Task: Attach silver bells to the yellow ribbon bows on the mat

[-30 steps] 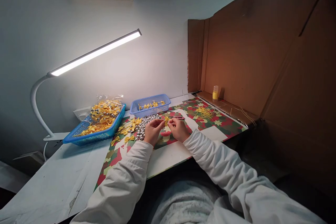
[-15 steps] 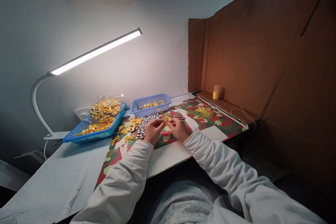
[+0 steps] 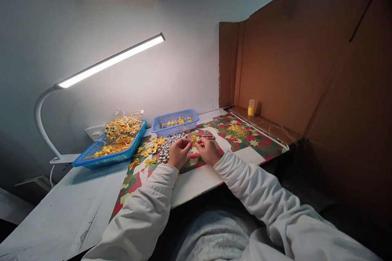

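Fine fingertip work on a small yellow fabric bow.
Left hand and right hand pinch it above the red-green patterned mat; the next move likely needs steadiness.

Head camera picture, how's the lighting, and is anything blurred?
Head view: the lamp strip glares white, brightening the wall; the cardboard darkens rightward; the yellow piece between left hand and right hand is too small to judge for blur.
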